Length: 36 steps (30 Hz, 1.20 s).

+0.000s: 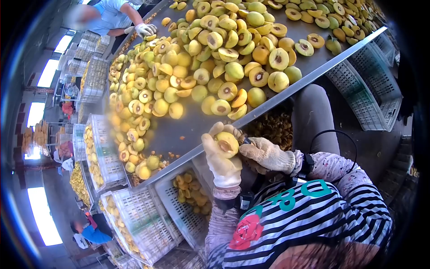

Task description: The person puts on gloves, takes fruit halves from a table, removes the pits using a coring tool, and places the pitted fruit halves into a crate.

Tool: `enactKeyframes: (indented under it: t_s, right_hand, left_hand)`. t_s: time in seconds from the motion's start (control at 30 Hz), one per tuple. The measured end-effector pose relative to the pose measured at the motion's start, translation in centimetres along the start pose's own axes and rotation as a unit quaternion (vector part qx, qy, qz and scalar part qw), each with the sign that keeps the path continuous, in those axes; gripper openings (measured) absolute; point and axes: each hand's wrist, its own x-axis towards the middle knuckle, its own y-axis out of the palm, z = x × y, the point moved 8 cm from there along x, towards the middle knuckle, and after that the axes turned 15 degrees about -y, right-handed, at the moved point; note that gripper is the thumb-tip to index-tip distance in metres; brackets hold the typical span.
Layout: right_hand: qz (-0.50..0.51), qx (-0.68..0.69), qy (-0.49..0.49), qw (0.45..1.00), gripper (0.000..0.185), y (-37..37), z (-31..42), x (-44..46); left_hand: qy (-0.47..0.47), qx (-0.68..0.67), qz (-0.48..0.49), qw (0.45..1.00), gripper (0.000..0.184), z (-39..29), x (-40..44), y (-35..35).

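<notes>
My left hand [222, 157], in a pale glove, holds a halved yellow fruit [227, 144] with its cut face and brown centre turned up. Close on its right, my right hand [268, 155], in a knitted glove, is closed around a small dark tool [245, 141] whose tip points at the fruit. Both hands are just off the metal rim [268, 99] of the sorting table. Beyond the rim, many halved fruits [227, 91] are heaped on the grey tabletop. Below the rim lies a pile of brown pits or scraps [273, 128], partly hidden by my right hand.
A white crate [168, 190] of fruit halves stands left of my lap, beside another filled crate [139, 222]. Empty-looking crates [358, 85] lean at the right. A gloved co-worker [107, 17] reaches onto the table's far left. More stacked crates and another person [94, 233] are at left.
</notes>
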Motion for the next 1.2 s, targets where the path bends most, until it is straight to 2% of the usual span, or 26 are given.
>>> enactKeyframes:
  t_s: [0.03, 0.07, 0.13, 0.17, 0.2, 0.27, 0.3, 0.4, 0.43, 0.5, 0.53, 0.57, 0.6, 0.63, 0.67, 0.73, 0.8, 0.83, 0.93, 1.0, 1.07, 1.1, 1.17, 1.2]
  right_hand:
    - [-0.049, -0.111, -0.081, 0.989, 0.037, -1.1, 0.3, 0.2]
    - [-0.084, -0.089, -0.042, 0.992, 0.042, -1.5, 2.6, -0.3]
    - [-0.105, -0.171, -0.139, 0.970, 0.042, -2.0, 7.7, -0.5]
    - [-0.093, -0.208, -0.169, 0.959, 0.043, -2.1, 7.7, -0.5]
    - [-0.039, -0.292, -0.148, 0.944, 0.042, -1.8, 7.2, -0.5]
    - [-0.012, -0.311, -0.148, 0.939, 0.039, -1.2, 7.2, -0.4]
    - [-0.004, -0.330, -0.187, 0.925, 0.039, -1.0, 7.3, -0.3]
    - [0.041, -0.345, -0.157, 0.924, 0.036, -0.6, 8.1, -0.3]
    - [0.043, -0.354, -0.175, 0.918, 0.034, -0.5, 8.1, -0.3]
    - [0.045, -0.370, -0.213, 0.903, 0.030, -0.4, 7.9, -0.5]
    - [0.070, -0.368, -0.168, 0.912, 0.028, -0.3, 7.0, -0.5]
    - [0.094, -0.366, -0.124, 0.917, 0.026, -0.2, 6.3, -0.6]
    - [0.119, -0.363, -0.081, 0.920, 0.024, -0.1, 5.6, -0.5]
    - [0.197, -0.239, -0.031, 0.950, 0.026, 0.9, 4.0, -1.2]
    - [0.228, -0.104, -0.007, 0.968, 0.036, 1.9, 3.2, -2.0]
    - [0.170, -0.052, 0.014, 0.984, 0.046, 1.5, 2.6, -2.1]
    - [0.122, -0.100, -0.034, 0.987, 0.047, 1.0, 4.1, -1.4]
    - [0.129, -0.109, -0.020, 0.985, 0.047, 1.1, 3.7, -1.5]
    - [0.133, -0.110, 0.006, 0.985, 0.047, 1.3, 2.7, -1.3]
    - [0.121, -0.105, 0.012, 0.987, 0.047, 1.4, 2.3, -1.2]
    - [0.102, -0.102, 0.013, 0.989, 0.047, 1.7, 1.8, -1.3]
    - [0.102, -0.090, 0.000, 0.991, 0.047, 1.8, 1.5, -1.2]
    - [0.126, -0.177, -0.020, 0.976, 0.047, 1.5, 2.0, -1.2]
    - [0.138, -0.219, -0.029, 0.965, 0.047, 1.4, 2.3, -1.2]
  left_hand:
    - [-0.004, 0.028, -0.041, 0.999, 0.052, -0.2, 0.0, -0.5]
    - [0.022, 0.123, -0.048, 0.991, 0.052, -1.0, -0.3, 0.0]
    - [0.065, 0.307, -0.065, 0.947, 0.054, -1.8, -1.3, 1.0]
    - [0.071, 0.349, -0.054, 0.933, 0.056, -1.6, -1.7, 1.5]
    - [0.082, 0.364, -0.056, 0.926, 0.055, -0.9, -1.9, 1.7]
    - [0.086, 0.369, -0.062, 0.923, 0.054, 0.2, -2.3, 1.7]
    - [0.079, 0.360, -0.067, 0.927, 0.054, 0.4, -2.4, 1.7]
    - [0.076, 0.320, -0.066, 0.942, 0.053, 0.8, -2.7, 1.3]
    - [0.132, 0.404, -0.077, 0.902, 0.050, 0.2, -2.9, 1.7]
    - [0.166, 0.442, -0.095, 0.876, 0.045, 0.1, -2.5, 0.8]
    - [0.182, 0.462, -0.101, 0.862, 0.042, 0.0, -2.4, 0.7]
    - [0.189, 0.518, -0.138, 0.823, 0.039, -0.8, -3.0, 2.3]
    - [0.191, 0.491, -0.107, 0.843, 0.033, -1.1, -2.9, 2.2]
    - [0.230, 0.549, -0.107, 0.797, 0.033, -2.0, -2.9, 2.4]
    - [0.226, 0.546, -0.117, 0.799, 0.033, -2.5, -2.9, 2.3]
    - [0.217, 0.539, -0.136, 0.802, 0.035, -3.3, -2.9, 2.0]
    - [0.156, 0.425, -0.138, 0.881, 0.038, -2.4, -2.6, 0.6]
    - [0.143, 0.436, -0.146, 0.876, 0.043, -2.0, -2.6, 0.5]
    - [0.101, 0.334, -0.175, 0.921, 0.049, -1.3, -2.7, 0.5]
    - [0.110, 0.303, -0.186, 0.928, 0.053, -0.8, -2.7, 0.1]
    - [0.118, 0.270, -0.209, 0.932, 0.053, -0.5, -2.9, -0.1]
    - [0.126, 0.329, -0.200, 0.915, 0.052, -0.8, -3.0, 0.4]
    - [0.139, 0.440, -0.179, 0.869, 0.050, -1.6, -3.4, 1.2]
    - [0.142, 0.499, -0.139, 0.844, 0.048, -1.9, -3.3, 1.8]
